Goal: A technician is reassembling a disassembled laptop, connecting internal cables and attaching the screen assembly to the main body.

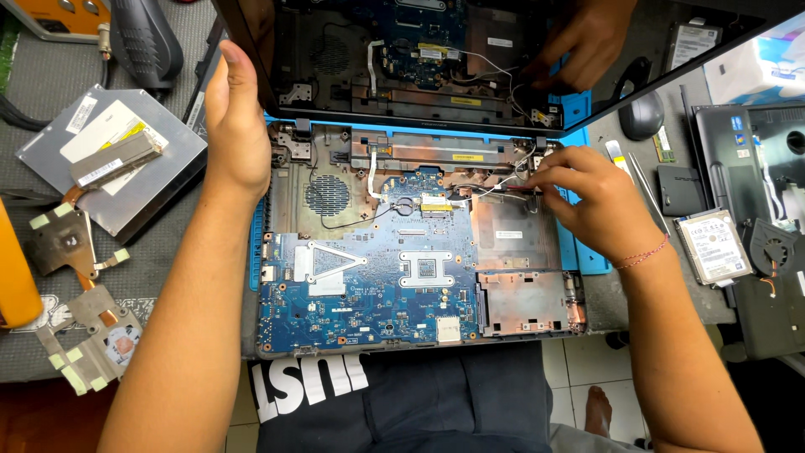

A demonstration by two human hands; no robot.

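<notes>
The opened laptop base (pixel 402 252) lies on a blue mat (pixel 587 252) at the surface edge, its blue motherboard (pixel 369 294) bare. The right hand (pixel 587 201) pinches thin antenna wires (pixel 503 186) near the hinge with its fingers. The left hand (pixel 239 117), flat and released, props the tilted screen lid (pixel 251 50), keeping access. Removed parts crowd both sides: optical drive (pixel 109 159), hard disk (pixel 713 245).

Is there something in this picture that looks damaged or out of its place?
Nothing looks broken. The laptop lies opened, its blue board bare. Loose parts lie around it: a copper heatsink and an optical drive on one side, a hard drive on the other.
</notes>
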